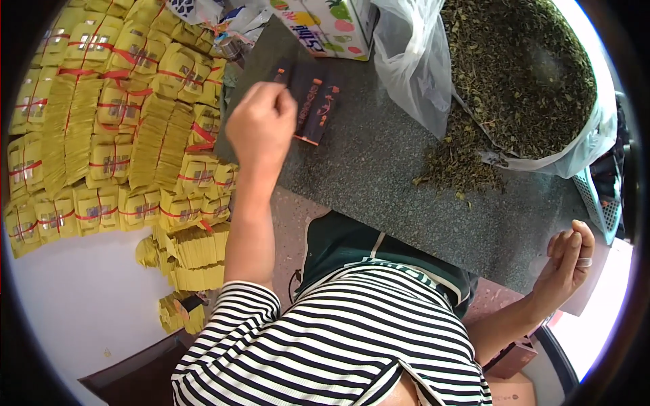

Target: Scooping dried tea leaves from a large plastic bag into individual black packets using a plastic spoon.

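My left hand (263, 120), slightly blurred, is closed in a fist over the left side of the dark stone tabletop (365, 155). Right beside it lies a flat dark packet (315, 111) with orange print, partly behind the hand. Whether the fist holds anything is hidden. Off to the right, my right hand (567, 256) is raised near the table's edge, fingers curled together and a pale ring on one. What those fingers hold, if anything, cannot be made out. Dried leaves (521, 68) fill a large open plastic bag (575, 159), and a small heap (460, 169) has spilled onto the table.
A fruit-printed carton (332, 27) stands at the back, next to a crumpled clear plastic bag (413, 61). Stacks of yellow packets (115, 108) tied with red ribbon cover the left side. A pale green basket (599, 203) sits under the leaf bag.
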`<action>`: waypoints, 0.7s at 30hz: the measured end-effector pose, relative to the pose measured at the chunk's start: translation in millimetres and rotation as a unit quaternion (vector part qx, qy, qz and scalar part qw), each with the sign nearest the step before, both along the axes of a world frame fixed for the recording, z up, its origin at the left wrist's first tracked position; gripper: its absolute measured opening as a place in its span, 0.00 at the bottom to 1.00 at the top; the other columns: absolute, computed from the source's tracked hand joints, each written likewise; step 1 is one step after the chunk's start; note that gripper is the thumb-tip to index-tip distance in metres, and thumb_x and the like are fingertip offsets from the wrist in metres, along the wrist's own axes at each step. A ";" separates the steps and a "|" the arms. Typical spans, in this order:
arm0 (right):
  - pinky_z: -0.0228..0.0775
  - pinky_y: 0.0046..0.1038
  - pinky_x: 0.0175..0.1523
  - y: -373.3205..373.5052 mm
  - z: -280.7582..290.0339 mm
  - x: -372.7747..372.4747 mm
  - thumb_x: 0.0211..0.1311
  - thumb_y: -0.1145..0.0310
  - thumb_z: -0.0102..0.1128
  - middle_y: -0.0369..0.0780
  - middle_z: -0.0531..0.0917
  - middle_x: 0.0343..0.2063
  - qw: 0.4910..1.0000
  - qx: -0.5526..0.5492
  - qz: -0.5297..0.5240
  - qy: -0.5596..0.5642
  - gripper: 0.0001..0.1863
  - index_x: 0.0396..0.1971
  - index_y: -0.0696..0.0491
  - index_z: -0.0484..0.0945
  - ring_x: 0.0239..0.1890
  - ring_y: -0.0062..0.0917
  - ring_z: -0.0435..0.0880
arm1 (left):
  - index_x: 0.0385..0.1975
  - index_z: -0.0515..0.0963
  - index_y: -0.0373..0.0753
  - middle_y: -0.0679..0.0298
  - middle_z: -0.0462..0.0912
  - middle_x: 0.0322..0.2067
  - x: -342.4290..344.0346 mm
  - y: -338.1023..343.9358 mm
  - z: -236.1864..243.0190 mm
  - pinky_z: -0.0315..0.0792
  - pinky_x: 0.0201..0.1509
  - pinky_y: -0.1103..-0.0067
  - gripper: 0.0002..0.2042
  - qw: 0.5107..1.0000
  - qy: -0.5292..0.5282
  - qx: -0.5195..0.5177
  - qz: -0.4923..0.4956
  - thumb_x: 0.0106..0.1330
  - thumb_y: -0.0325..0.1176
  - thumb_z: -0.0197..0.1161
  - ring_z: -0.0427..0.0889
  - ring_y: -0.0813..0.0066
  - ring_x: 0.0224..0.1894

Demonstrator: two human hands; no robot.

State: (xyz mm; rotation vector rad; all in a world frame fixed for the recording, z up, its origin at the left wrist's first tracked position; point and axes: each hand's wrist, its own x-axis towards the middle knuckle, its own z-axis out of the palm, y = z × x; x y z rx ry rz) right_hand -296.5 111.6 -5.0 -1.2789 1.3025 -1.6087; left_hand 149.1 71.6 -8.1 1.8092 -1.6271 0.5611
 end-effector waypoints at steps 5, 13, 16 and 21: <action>0.53 0.17 0.27 5.6 12.4 44.6 0.64 0.74 0.59 0.32 0.70 0.25 0.995 0.062 0.067 0.043 0.06 0.38 0.61 0.79 0.25 0.12 0.65 | 0.28 0.76 0.30 0.65 0.77 0.23 -39.9 38.5 30.0 0.70 0.30 0.81 0.01 0.929 0.346 0.060 -0.121 0.58 0.19 0.58 0.74 0.79 0.24; 0.66 0.17 0.33 -7.5 22.5 121.2 0.51 0.81 0.67 0.36 0.82 0.39 0.905 0.195 0.321 -0.201 0.18 0.45 0.60 0.83 0.29 0.14 0.77 | 0.32 0.78 0.32 0.55 0.83 0.32 -119.4 42.6 15.9 0.73 0.35 0.79 0.04 0.691 0.515 0.217 -0.459 0.57 0.19 0.60 0.81 0.71 0.30; 0.71 0.20 0.36 -12.3 6.0 104.5 0.51 0.82 0.67 0.40 0.84 0.36 0.928 0.081 0.359 -0.061 0.11 0.37 0.61 0.85 0.34 0.22 0.82 | 0.33 0.79 0.32 0.56 0.83 0.32 -125.5 39.1 12.8 0.74 0.34 0.78 0.05 0.678 0.491 0.240 -0.491 0.57 0.19 0.59 0.82 0.69 0.30; 0.69 0.21 0.31 -8.6 12.8 103.8 0.49 0.82 0.69 0.41 0.83 0.30 0.948 0.061 0.310 -0.037 0.05 0.28 0.60 0.85 0.30 0.20 0.81 | 0.37 0.81 0.29 0.54 0.82 0.37 -131.9 33.9 11.8 0.72 0.41 0.77 0.15 0.635 0.539 0.243 -0.497 0.66 0.39 0.63 0.80 0.69 0.37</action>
